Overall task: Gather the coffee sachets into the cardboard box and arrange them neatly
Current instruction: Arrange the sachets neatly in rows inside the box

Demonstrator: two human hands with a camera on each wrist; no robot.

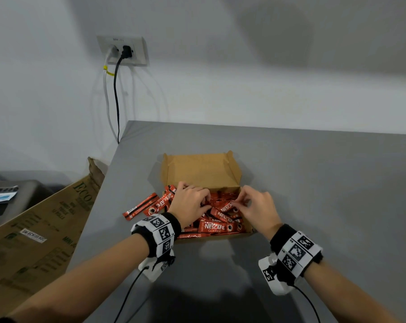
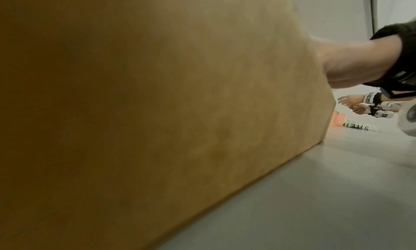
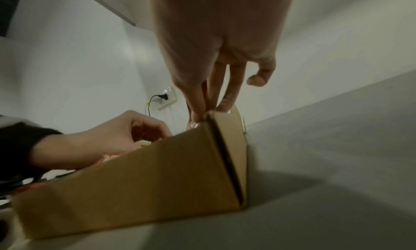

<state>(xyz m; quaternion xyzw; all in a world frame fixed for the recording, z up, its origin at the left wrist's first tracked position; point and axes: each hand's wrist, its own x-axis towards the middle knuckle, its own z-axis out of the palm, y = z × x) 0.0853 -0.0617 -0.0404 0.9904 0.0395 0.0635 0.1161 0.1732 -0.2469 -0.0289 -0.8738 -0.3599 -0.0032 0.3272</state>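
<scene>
Both hands in cardboard box [image 1: 200, 170]: left hand [image 1: 189, 202] & right hand [image 1: 258, 207] pinch sachets [image 1: 217, 227] in jumbled pile; risk: strays [image 1: 142, 207] outside left wall get overlooked.

The left hand [image 1: 190, 201] covers part of the sachets [image 1: 217, 217] in the box [image 1: 199, 170] — its fingertips are hidden. The left wrist view is mostly blurred cardboard wall, the box's inside unseen.
</scene>
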